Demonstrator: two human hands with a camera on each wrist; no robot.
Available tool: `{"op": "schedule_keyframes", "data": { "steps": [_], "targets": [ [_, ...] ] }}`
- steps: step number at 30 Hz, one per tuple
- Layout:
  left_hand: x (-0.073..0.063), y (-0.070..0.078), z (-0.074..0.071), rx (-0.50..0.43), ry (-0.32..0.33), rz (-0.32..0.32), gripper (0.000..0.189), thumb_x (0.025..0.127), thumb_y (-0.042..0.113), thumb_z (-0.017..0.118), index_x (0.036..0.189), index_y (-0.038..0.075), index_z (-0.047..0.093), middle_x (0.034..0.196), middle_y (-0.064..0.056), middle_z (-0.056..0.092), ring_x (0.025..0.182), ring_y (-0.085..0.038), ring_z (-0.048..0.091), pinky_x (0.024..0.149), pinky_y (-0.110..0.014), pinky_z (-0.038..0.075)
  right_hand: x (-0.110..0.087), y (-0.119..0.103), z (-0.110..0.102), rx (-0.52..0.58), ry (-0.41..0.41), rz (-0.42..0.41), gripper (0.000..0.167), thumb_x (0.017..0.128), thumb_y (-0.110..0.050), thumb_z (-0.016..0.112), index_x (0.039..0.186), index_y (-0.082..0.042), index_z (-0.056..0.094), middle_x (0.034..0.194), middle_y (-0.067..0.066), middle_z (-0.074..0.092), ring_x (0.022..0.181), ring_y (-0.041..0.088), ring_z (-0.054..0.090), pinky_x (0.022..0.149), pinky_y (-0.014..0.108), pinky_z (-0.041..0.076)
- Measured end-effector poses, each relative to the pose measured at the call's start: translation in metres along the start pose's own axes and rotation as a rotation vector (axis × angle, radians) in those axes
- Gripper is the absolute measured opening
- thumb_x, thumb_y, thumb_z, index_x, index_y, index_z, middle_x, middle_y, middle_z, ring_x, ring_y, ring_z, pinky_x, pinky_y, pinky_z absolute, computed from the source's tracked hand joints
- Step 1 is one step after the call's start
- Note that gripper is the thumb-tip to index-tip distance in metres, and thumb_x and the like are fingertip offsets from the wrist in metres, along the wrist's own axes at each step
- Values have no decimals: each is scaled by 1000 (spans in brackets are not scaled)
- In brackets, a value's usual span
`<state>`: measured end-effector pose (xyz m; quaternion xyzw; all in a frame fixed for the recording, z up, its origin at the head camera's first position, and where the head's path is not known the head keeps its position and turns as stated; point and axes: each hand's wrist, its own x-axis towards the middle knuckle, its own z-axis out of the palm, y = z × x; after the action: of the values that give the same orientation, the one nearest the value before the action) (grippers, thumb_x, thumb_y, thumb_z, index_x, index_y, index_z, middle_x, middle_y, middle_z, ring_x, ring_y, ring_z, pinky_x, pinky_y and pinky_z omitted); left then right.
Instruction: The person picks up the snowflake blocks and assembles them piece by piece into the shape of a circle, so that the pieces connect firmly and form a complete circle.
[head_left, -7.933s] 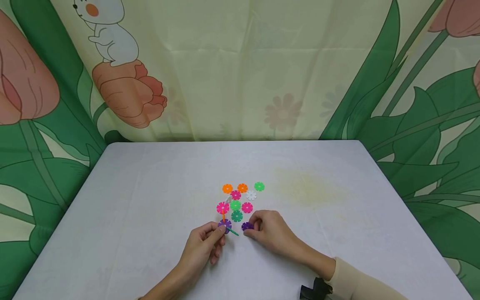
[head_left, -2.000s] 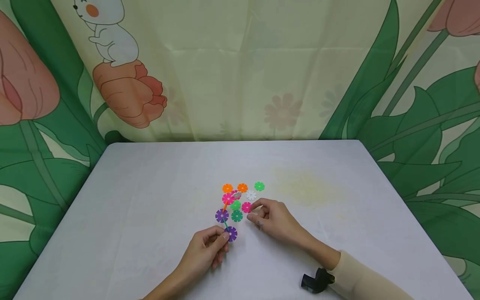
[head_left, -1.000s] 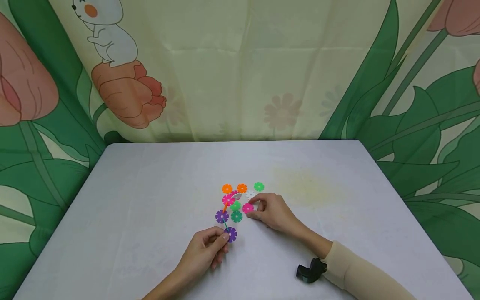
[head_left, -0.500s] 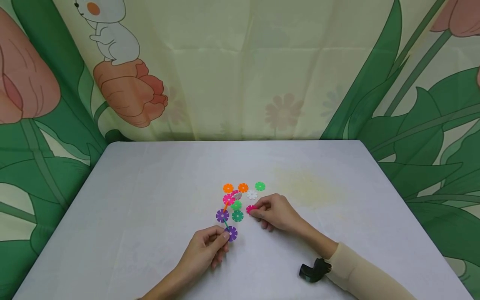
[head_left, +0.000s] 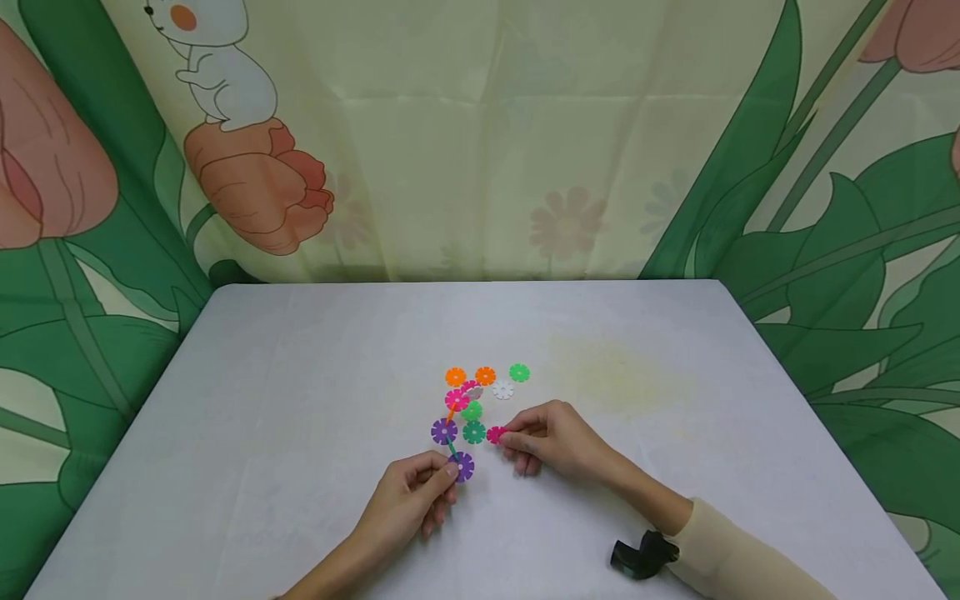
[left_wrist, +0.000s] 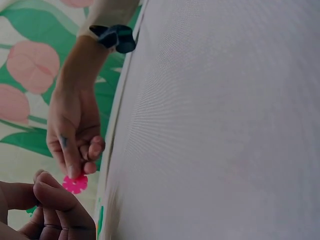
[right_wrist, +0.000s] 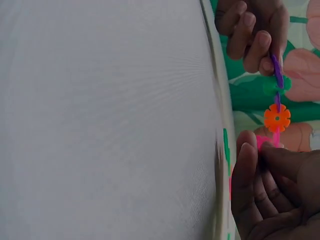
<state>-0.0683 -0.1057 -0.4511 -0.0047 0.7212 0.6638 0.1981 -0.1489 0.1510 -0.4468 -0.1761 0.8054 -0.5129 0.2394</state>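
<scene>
My left hand [head_left: 408, 500] pinches the end purple snowflake disc [head_left: 467, 468] of a joined chain. Up from it run an edge-on green disc [head_left: 452, 449], another purple disc [head_left: 443, 431], an edge-on orange disc [head_left: 451, 414] and a pink disc [head_left: 455, 400], with a greyish disc [head_left: 475, 392] at the far end. Between thumb and fingers my right hand [head_left: 562, 442] pinches a loose pink disc [head_left: 494, 435], apart from the chain. The right wrist view shows that pink disc [right_wrist: 261, 142] partly hidden by fingers, with the chain's orange disc [right_wrist: 277, 118] beyond.
Loose discs lie flat on the white table [head_left: 300, 417] behind the hands: two orange [head_left: 485, 376], a green [head_left: 519, 372], a white [head_left: 503, 390], a light green [head_left: 472, 410] and a dark green [head_left: 474, 432]. A black device [head_left: 643, 555] sits at the right wrist.
The purple disc formerly in my right hand has joined the chain, where my left hand now holds it. My right hand has taken the loose pink disc and drawn it nearer.
</scene>
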Motion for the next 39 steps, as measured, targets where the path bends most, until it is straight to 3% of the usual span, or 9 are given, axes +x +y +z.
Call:
{"op": "schedule_keyframes", "data": {
  "steps": [9,17,28,39],
  "targets": [
    [-1,0,1,2,-7,17,30,106,24,65,102,-6,66,77,-2,63,55,-8,51,47,-20,44,-17,-6,10,-61,-31,-116,14,97,-15,78,105,-5,82,82,6,79,67,19,76,67,29,64],
    [0,1,0,17,-3,17,29,106,24,65,102,-5,67,77,-3,64,54,-8,50,47,-20,44,-23,-9,16,-73,-56,-194,15,94,-16,80,104,-5,83,87,9,82,68,15,77,71,26,65],
    [2,1,2,9,32,-14,29,105,26,67,102,-2,69,76,-3,65,55,-9,49,47,-21,44,-25,-12,20,-140,-15,-277,11,95,-15,80,104,-12,84,81,5,80,68,15,75,68,24,63],
    [3,0,2,4,30,-14,28,105,24,67,102,-4,69,76,-2,66,54,-8,49,48,-20,44,-26,-10,23,-140,-3,-325,11,96,-14,79,104,-8,83,82,6,80,68,13,75,68,24,64]
  ]
}}
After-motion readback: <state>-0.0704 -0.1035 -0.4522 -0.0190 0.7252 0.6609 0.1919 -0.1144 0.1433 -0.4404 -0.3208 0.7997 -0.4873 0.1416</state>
